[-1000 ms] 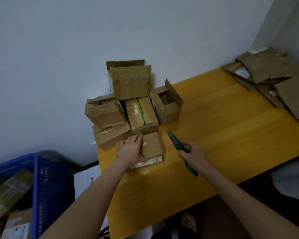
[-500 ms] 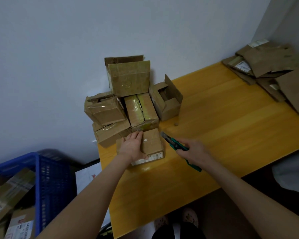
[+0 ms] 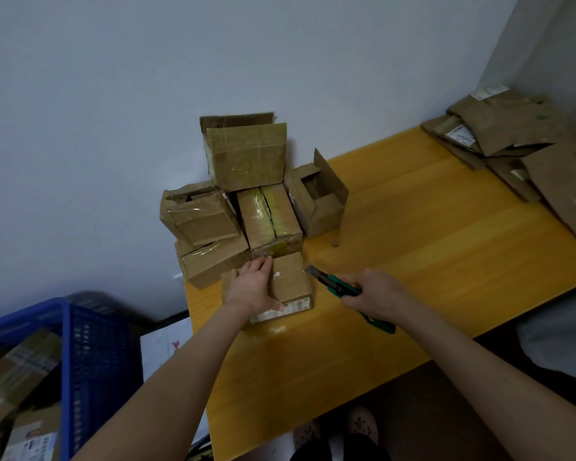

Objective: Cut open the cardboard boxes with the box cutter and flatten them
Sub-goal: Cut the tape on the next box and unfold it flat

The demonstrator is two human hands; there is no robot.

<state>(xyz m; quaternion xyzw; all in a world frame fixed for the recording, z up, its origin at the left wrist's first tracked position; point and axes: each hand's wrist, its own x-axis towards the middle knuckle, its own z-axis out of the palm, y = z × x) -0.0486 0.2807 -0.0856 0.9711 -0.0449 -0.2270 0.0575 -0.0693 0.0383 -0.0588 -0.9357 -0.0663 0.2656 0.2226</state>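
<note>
The small box [image 3: 291,281] lies on the yellow table [image 3: 413,247], near its left end, with a white label on the front side. The left hand [image 3: 253,287] lies flat on top of it, the fingers straight and pointing to the wall. The right hand [image 3: 376,294] grips the green box cutter [image 3: 338,285]. The blade is out and its tip is just beside the far right corner of the small box; I cannot tell if it touches. Close behind the small box a taped box [image 3: 270,217] blocks the far side, with more boxes stacked around it and an open box [image 3: 320,201] at the right. Flattened cardboard [image 3: 512,138] lies at the far right end. A blue crate [image 3: 90,354] with packages stands at the left, below the table
</note>
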